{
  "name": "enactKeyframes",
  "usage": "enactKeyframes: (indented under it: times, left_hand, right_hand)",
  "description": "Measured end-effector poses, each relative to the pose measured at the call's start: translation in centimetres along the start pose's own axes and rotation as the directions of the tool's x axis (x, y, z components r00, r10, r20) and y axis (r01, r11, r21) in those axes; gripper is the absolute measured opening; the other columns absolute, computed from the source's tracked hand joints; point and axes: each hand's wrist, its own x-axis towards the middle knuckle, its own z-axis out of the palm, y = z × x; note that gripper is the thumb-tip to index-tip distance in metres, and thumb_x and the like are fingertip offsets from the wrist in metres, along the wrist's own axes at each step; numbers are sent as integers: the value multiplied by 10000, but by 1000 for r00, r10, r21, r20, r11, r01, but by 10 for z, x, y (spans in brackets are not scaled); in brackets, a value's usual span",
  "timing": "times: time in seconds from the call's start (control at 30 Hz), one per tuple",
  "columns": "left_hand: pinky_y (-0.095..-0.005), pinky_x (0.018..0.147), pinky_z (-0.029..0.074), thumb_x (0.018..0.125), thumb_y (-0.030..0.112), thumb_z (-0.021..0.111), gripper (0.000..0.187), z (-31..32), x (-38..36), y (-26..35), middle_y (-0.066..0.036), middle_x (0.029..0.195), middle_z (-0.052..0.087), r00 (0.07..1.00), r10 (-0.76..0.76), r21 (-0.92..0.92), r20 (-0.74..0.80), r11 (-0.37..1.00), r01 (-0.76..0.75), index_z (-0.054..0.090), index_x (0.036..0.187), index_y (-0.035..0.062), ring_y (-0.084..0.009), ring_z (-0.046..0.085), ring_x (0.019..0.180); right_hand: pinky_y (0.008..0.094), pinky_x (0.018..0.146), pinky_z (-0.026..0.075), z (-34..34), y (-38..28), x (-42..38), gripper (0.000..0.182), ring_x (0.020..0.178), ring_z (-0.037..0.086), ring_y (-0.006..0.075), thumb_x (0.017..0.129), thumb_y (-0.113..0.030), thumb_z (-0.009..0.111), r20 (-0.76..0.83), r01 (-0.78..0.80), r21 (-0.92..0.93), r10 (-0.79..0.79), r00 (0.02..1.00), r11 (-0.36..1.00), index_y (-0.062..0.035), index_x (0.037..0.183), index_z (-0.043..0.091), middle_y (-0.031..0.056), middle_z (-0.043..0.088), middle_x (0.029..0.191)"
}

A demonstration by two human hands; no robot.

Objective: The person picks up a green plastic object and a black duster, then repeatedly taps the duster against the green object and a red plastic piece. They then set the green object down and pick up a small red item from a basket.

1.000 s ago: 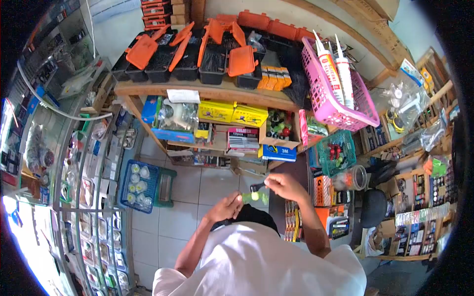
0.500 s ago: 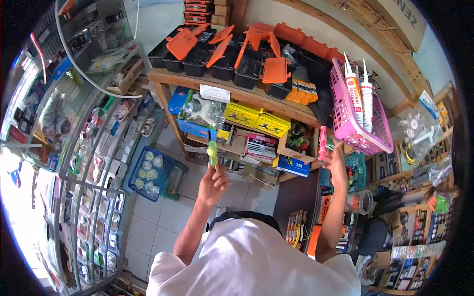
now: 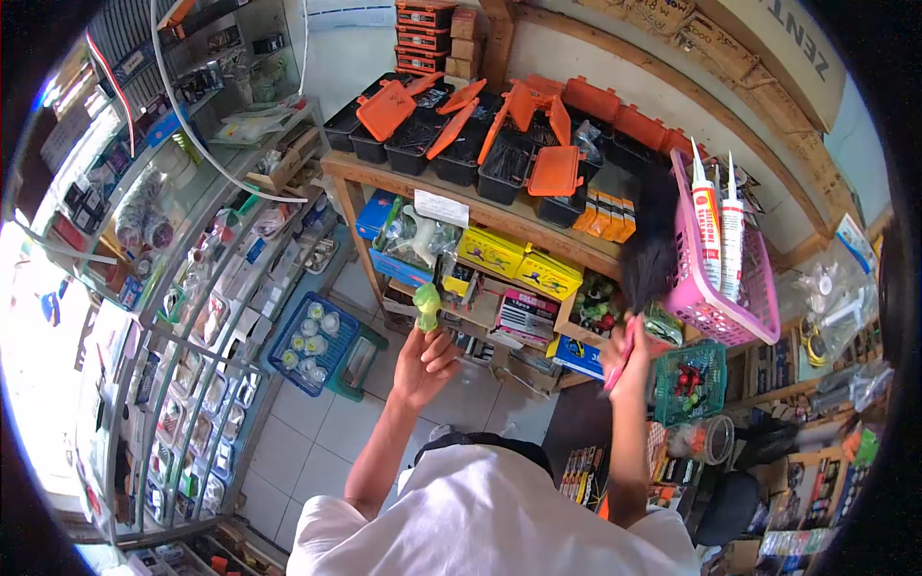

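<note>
My left hand (image 3: 425, 368) is closed around a yellow-green object (image 3: 427, 301), held upright in front of the shelf; a thin dark part seems to stick up from it, and I cannot make out its kind. In my right hand (image 3: 626, 363) is the pink handle of a duster (image 3: 651, 257), whose black bristles point up, blurred, beside the pink basket (image 3: 724, 312). Two white silicone sealant tubes (image 3: 708, 226) stand in that basket. Left of the bristles, on the shelf top, lie orange-and-black small boxes (image 3: 607, 213).
Black bins (image 3: 451, 158) with raised orange lids line the wooden shelf (image 3: 403, 182). Yellow boxes (image 3: 521, 264) sit below. A blue crate (image 3: 312, 344) of round items is on the floor at left, beside glass display shelves (image 3: 182, 355). A green basket (image 3: 691, 384) is at right.
The view has shifted, so the shelf appears lower and farther right. My right hand has swung the duster's handle to a tilt, its bristles now nearer the pink basket. My left hand keeps its hold.
</note>
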Motion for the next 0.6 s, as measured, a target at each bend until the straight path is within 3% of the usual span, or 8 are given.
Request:
enactKeyframes:
  times: [0.1, 0.2, 0.3, 0.37, 0.4, 0.43, 0.5, 0.6]
  left_hand:
    - [-222, 469, 256, 1006, 428, 302, 382, 1, 1, 0, 60, 559, 289, 998, -6, 8, -64, 1000, 7, 390, 751, 159, -65, 280, 484]
    - [-223, 469, 253, 997, 459, 304, 412, 1, 5, -10, 53, 549, 288, 994, -101, 88, -32, 991, 103, 384, 720, 165, -76, 273, 478]
    - [-234, 474, 251, 994, 460, 291, 402, 2, 15, -34, 61, 537, 311, 961, -270, 257, -65, 926, 278, 414, 767, 151, -79, 309, 492]
    - [-246, 476, 204, 979, 543, 268, 508, 20, 17, -58, 40, 559, 272, 925, -324, 702, -198, 613, 364, 402, 704, 136, -90, 252, 510]
    - [-250, 487, 196, 973, 561, 258, 543, 32, 18, -70, 45, 568, 277, 882, -346, 617, -321, 631, 471, 419, 692, 125, -88, 252, 521]
    - [-250, 487, 196, 973, 561, 258, 543, 29, 20, -75, 45, 568, 277, 872, -365, 617, -326, 616, 489, 419, 692, 125, -88, 252, 521]
    - [-245, 494, 206, 968, 567, 269, 539, 24, 26, -82, 45, 583, 299, 889, -395, 724, -233, 539, 430, 450, 737, 116, -89, 259, 522]
    - [-242, 493, 222, 963, 569, 288, 505, 25, 36, -76, 45, 602, 315, 924, -339, 640, -176, 674, 369, 463, 828, 115, -82, 265, 518]
  right_hand:
    - [230, 320, 247, -8, 41, -51, 302, 340, 312, 81, 936, -417, 516, 99, 22, -29, -19, 995, 999, -132, 1032, 500, -30, 375, 543]
    - [235, 332, 293, -22, 56, -77, 367, 364, 361, 81, 918, -385, 565, 273, 105, -267, -29, 961, 958, -70, 1060, 442, 28, 430, 569]
    - [198, 405, 313, -43, 51, -79, 304, 427, 390, 48, 930, -289, 579, 436, 92, -517, 170, 884, 851, -25, 1062, 505, 2, 482, 611]
    - [192, 431, 317, -38, 48, -77, 246, 442, 388, 39, 933, -242, 577, 444, 127, -568, 173, 879, 813, -19, 1025, 531, -9, 480, 611]
    - [187, 456, 322, -36, 44, -76, 191, 456, 387, 31, 935, -195, 575, 459, 157, -628, 200, 866, 762, -13, 989, 558, -19, 479, 611]
    - [187, 456, 322, -36, 37, -76, 191, 456, 387, 31, 935, -195, 575, 446, 155, -622, 184, 876, 767, -13, 989, 558, -19, 479, 611]
    - [185, 492, 329, -38, 23, -76, 126, 513, 397, 19, 925, -138, 581, 337, -56, -588, 307, 890, 807, -16, 955, 578, -25, 475, 616]
    - [205, 509, 324, -57, 24, -75, 120, 568, 393, 22, 911, -144, 603, 284, -107, -646, 368, 885, 756, -29, 882, 585, -33, 459, 610]
